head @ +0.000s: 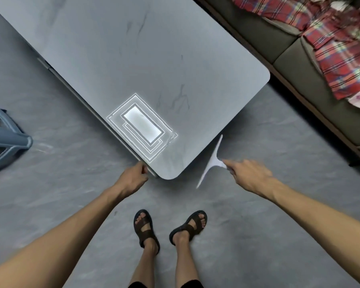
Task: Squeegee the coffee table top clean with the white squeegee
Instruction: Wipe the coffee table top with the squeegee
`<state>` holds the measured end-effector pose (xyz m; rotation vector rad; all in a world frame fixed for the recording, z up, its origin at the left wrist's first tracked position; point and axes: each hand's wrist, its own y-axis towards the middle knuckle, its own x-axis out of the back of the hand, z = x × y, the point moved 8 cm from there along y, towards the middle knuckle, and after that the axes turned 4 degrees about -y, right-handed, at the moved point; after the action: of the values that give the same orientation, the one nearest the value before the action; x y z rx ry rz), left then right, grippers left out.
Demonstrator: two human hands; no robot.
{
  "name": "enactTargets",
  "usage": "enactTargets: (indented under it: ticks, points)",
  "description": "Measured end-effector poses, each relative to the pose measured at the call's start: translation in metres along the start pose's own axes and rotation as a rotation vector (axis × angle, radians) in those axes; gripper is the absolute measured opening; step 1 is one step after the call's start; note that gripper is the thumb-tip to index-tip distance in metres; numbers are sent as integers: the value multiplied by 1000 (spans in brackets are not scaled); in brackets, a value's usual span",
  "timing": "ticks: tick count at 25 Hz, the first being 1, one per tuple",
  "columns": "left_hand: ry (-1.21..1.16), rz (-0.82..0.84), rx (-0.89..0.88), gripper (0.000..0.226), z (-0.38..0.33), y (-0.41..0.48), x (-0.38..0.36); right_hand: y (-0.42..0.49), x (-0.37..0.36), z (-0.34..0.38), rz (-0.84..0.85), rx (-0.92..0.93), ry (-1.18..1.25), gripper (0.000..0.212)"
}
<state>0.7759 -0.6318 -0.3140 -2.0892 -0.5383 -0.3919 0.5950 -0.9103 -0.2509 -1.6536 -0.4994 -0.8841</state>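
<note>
Fingers of our right hand (248, 175) curl round the handle of the white T-shaped plastic squeegee (211, 161), the index finger stretched along it, and the hand hides most of that handle. The blurred blade hangs over the floor, just beside the near rounded corner of the grey marble-patterned coffee table top (133, 59). Our left hand (133, 177) grips the table's edge at that corner, its fingertips out of sight. The frame cuts off a blue plastic stool (6, 140) at left and a grey-green sofa (295, 59) under red plaid cloth (341, 48).

White squeegee (211, 161), grey table (133, 59)
</note>
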Motion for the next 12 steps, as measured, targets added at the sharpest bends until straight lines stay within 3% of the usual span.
enactTargets:
  ticks: [3, 8, 12]
  points:
    - [-4, 40, -33, 10, -30, -18, 15, -28, 17, -15, -27, -42, -8, 22]
    - [-5, -7, -77, 13, -81, -73, 68, -67, 87, 31, -156, -4, 37, 37]
    - [-86, -8, -97, 8, -103, -131, 105, -98, 143, 75, -166, -52, 228, 32]
